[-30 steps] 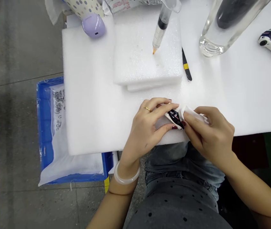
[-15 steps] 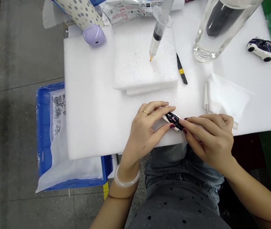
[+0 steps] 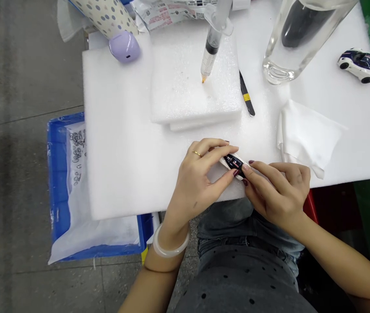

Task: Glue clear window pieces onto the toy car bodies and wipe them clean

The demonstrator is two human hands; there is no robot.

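A small black-and-white toy car piece point(image 3: 233, 162) sits near the front edge of the white tabletop point(image 3: 119, 152), pinched by the left hand point(image 3: 198, 178) and right hand point(image 3: 276, 187); fingers hide its full shape from me. A crumpled cloth point(image 3: 310, 134) lies near the right hand.

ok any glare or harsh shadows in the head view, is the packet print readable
Head view: bright glints at the base of the glass, a highlight on the dark-and-white piece; in the head view, soft shadows on the white foam, fine print on the packet too small to read.
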